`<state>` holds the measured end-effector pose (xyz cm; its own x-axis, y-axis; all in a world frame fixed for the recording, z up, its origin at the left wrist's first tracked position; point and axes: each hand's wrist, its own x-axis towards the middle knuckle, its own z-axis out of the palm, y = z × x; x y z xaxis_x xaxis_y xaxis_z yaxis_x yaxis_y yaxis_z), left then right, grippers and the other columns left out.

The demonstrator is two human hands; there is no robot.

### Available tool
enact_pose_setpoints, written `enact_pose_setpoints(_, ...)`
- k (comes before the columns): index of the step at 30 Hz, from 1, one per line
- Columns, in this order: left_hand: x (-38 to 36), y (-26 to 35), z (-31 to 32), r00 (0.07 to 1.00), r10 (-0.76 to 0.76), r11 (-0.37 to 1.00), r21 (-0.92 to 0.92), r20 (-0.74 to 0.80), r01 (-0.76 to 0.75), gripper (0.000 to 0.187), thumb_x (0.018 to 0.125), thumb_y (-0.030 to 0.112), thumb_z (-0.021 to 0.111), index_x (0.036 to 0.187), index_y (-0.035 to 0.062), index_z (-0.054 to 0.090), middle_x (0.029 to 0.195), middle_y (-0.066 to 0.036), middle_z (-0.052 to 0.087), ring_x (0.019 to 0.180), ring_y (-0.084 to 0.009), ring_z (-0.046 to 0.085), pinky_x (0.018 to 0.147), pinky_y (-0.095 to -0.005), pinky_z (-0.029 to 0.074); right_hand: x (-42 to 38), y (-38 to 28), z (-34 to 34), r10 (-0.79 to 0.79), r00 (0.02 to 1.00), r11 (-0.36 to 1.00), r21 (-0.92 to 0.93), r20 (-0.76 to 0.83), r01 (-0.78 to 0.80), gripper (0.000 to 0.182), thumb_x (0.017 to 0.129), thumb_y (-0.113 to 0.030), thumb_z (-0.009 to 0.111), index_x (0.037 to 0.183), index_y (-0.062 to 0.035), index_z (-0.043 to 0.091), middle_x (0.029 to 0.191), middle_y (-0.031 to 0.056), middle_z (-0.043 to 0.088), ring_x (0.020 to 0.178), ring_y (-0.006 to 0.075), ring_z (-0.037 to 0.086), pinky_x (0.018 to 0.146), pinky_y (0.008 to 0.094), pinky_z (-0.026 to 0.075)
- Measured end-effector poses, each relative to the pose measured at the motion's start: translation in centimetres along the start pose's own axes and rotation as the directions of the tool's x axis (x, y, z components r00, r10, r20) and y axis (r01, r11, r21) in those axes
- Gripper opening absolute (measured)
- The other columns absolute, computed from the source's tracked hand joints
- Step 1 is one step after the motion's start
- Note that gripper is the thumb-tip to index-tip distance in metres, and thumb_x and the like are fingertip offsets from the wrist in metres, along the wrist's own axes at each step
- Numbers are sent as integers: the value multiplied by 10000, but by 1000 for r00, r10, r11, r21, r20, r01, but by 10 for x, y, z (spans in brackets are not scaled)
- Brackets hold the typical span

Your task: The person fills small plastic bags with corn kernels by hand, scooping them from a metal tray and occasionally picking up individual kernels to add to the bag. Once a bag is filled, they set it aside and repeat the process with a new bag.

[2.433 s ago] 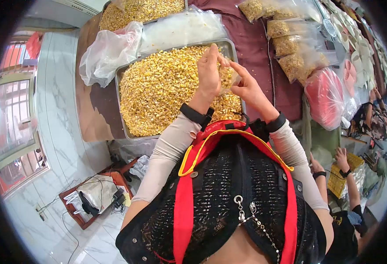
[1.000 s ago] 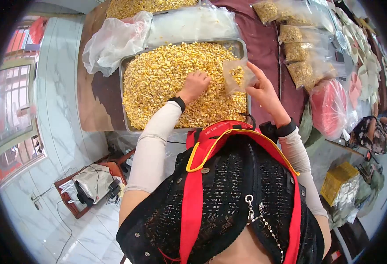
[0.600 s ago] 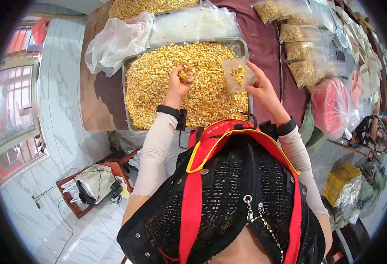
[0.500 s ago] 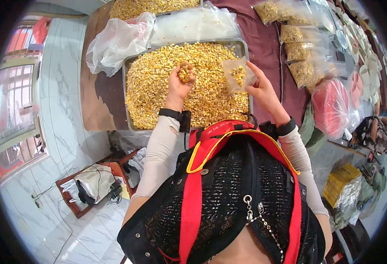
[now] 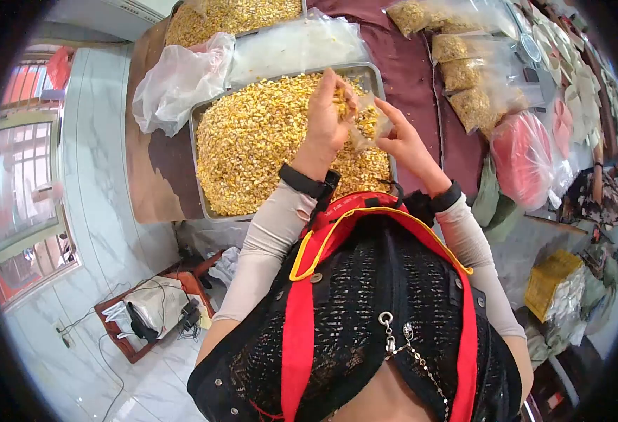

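My left hand [image 5: 328, 119] is cupped around some yellow corn kernels and tilted at the mouth of a small clear plastic bag [image 5: 368, 125]. Between thumb and fingers, my right hand [image 5: 404, 144] pinches the right side of that bag. A few kernels show inside it, though my left hand partly covers the opening. Both hands are above a big metal tray [image 5: 195, 151] heaped with loose corn kernels [image 5: 252, 144].
Behind the tray lie a stack of flat clear bags [image 5: 298, 50] and a crumpled plastic bag [image 5: 179, 84]. Another kernel tray [image 5: 217, 17] stands beyond. Several filled bags [image 5: 463, 74] lie right, near a pink bundle in plastic [image 5: 523, 158]. A yellow crate [image 5: 549, 281] sits lower right.
My left hand has moved right with its kernels, from over the heap to the bag's mouth, and turned toward it. My right hand keeps hold of the bag. The view has shifted slightly.
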<state>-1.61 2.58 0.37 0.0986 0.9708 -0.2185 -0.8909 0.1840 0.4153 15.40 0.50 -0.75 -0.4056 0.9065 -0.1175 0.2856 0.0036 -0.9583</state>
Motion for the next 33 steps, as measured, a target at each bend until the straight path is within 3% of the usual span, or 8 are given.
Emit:
enact_pose_setpoints(3, 7, -20, 5, 959, 277, 865, 419, 58, -275, 330, 935, 321, 437, 698, 92, 462, 608, -23, 449, 603, -129, 456, 582, -280, 399, -1, -3, 1, 26, 1000, 996, 81, 1, -26, 688, 672, 49, 538, 1329, -49, 358, 1334, 139, 376, 913, 140, 517, 784, 241, 424)
enact_pose_setpoints(8, 12, -29, 8, 938, 342, 845, 417, 63, -336, 389, 920, 342, 472, 619, 97, 448, 588, -8, 474, 564, -91, 434, 573, -246, 368, 0, 1, 3, 37, 999, 987, 156, 1, -37, 685, 667, 56, 533, 1324, -43, 363, 1316, 113, 396, 783, 115, 516, 710, 235, 439)
enact_pose_setpoints(10, 11, -27, 10, 938, 337, 846, 410, 83, -341, 393, 923, 343, 467, 617, 97, 441, 589, -7, 469, 569, -89, 429, 577, -249, 368, 1, 3, 2, 17, 1000, 995, 95, -16, -15, 716, 691, 93, 528, 1355, -87, 330, 1251, 3, 411, 734, 36, 448, 644, 186, 407)
enact_pose_setpoints(19, 14, -28, 12, 944, 313, 779, 538, 109, -321, 387, 930, 309, 452, 606, 107, 387, 628, -18, 451, 627, -134, 441, 625, -282, 390, 6, 3, 1, 32, 999, 995, 94, 11, -33, 717, 694, 92, 538, 1357, -69, 319, 1234, 2, 421, 739, 40, 455, 648, 189, 412)
enact_pose_setpoints(22, 18, -18, 9, 960, 279, 882, 400, -18, -249, 391, 924, 331, 459, 605, 114, 400, 606, -11, 444, 584, -133, 430, 577, -278, 384, 7, 2, -1, 35, 999, 990, 133, 14, -36, 715, 697, 89, 539, 1359, -65, 316, 1193, 10, 449, 748, 47, 469, 663, 196, 421)
enact_pose_setpoints(24, 25, 0, -3, 968, 236, 966, 131, -81, -225, 394, 920, 352, 460, 607, 119, 407, 579, -1, 413, 531, -125, 391, 518, -267, 353, 7, 9, -1, 42, 999, 988, 151, 6, -42, 704, 690, 73, 542, 1349, -60, 331, 1210, 45, 455, 763, 70, 483, 678, 206, 425)
enact_pose_setpoints(30, 37, 26, -101, 959, 185, 953, 276, -216, -122, 288, 908, 328, 485, 750, 88, 465, 611, -8, 434, 478, -93, 390, 424, -230, 328, 9, 13, -10, 98, 994, 950, 295, 40, -106, 663, 716, 65, 532, 1342, -50, 343, 1004, 22, 544, 759, 60, 496, 676, 187, 421)
enact_pose_setpoints(33, 34, 22, -130, 857, 212, 836, 541, -470, 90, 178, 871, 184, 530, 970, 36, 532, 646, 18, 459, 536, -54, 415, 431, -200, 320, 10, -4, -14, 112, 993, 926, 358, 40, -118, 662, 719, 70, 539, 1341, -42, 342, 933, 4, 556, 767, 51, 503, 679, 181, 421)
